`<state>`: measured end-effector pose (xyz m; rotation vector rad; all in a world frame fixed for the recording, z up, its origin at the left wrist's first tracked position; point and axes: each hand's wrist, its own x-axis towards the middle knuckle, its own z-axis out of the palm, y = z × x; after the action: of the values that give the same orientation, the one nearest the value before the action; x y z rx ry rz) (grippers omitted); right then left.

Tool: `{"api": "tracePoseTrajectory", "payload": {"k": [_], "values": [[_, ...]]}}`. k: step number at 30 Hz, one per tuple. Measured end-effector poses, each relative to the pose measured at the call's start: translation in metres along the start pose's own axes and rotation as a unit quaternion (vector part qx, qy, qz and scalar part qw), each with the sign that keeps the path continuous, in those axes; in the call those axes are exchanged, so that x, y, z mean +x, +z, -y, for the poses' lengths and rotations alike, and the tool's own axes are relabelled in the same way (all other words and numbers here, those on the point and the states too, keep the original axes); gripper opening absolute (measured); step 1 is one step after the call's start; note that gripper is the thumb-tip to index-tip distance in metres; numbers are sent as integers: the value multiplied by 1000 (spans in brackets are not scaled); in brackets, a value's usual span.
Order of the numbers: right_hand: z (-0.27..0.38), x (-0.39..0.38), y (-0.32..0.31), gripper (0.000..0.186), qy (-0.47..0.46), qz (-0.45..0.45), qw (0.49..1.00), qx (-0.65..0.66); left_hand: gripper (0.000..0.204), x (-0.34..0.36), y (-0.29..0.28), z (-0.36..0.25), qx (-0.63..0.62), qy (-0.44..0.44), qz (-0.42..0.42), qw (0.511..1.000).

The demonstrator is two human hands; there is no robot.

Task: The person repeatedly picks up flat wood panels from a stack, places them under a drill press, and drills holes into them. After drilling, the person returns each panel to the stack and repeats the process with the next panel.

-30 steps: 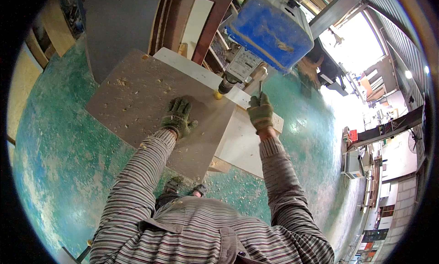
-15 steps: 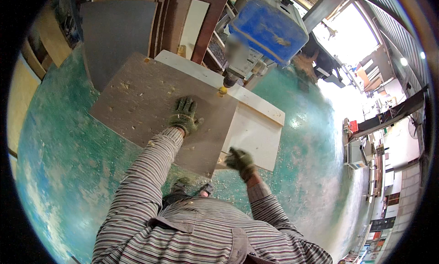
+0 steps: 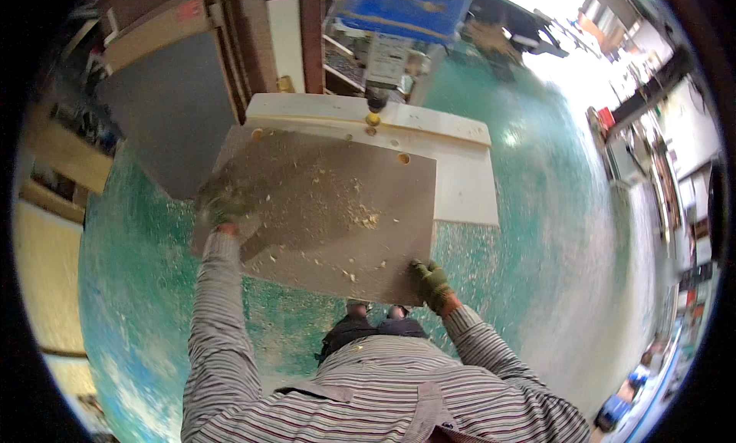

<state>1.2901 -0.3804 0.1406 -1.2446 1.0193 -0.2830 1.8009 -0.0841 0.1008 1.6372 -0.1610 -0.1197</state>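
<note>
Right fingers: bent and close together, the right hand (image 3: pixel 434 286) in its green glove pinching the near right corner of the brown board (image 3: pixel 307 232); whatever lay beneath the edge was hidden.
Left fingers: blurred; whether spread or pressed together, I could not tell. The left hand (image 3: pixel 224 205), also gloved, was at the board's left edge.
Brown board: lay partly over the white table (image 3: pixel 466 194), overhanging it on the left and near sides.
Round recesses: one pale round recess (image 3: pixel 404 158) near the board's far right corner, another near its far left corner.
Wood chips (image 3: pixel 364 217): scattered over the board, thickest around its middle.
White fence (image 3: pixel 452 131): ran along the far side of the table.
Yellow bit (image 3: pixel 373 119): hung beyond the board's far edge, apart from it, under a dark chuck (image 3: pixel 376 103).
Blue housing (image 3: pixel 406 9): stood above and beyond the chuck.
Grey panel (image 3: pixel 172 113): stood at far left.
Green floor (image 3: pixel 537 251): spread around, with chips on its near part.
</note>
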Motion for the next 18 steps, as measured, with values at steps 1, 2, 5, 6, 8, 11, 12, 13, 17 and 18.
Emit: {"api": "tracePoseTrajectory", "payload": {"k": [1,2,5,6,8,11,12,13,17,18], "values": [[-7,-14,-10,40,32,-21,999,26,54,6,-32,4,238,-7,-33,971],[-10,-30,-26,39,42,-27,999,14,55,7,-56,5,365,-37,-53,929],[-9,-54,-44,41,58,-17,997,40,59,10,-79,0,328,-136,34,934],[-6,-60,-46,42,74,-44,995,43,60,5,-74,-4,270,-176,71,944],[2,-69,-41,43,75,-115,987,-79,63,-5,-61,-11,180,-202,101,957],[14,-88,-39,46,36,-156,984,-80,67,-33,-43,-22,42,-209,109,971],[20,-96,-42,47,9,-159,986,-55,68,-47,-36,-26,-12,-207,107,972],[24,-107,-51,47,-20,-168,985,-41,70,-62,-27,-32,-56,-201,95,973],[45,-172,-113,43,-107,-205,969,-86,75,-111,19,-72,-237,-176,96,951],[47,-192,-125,42,-169,-205,964,-26,77,-119,32,-88,-296,-168,131,931]]}}
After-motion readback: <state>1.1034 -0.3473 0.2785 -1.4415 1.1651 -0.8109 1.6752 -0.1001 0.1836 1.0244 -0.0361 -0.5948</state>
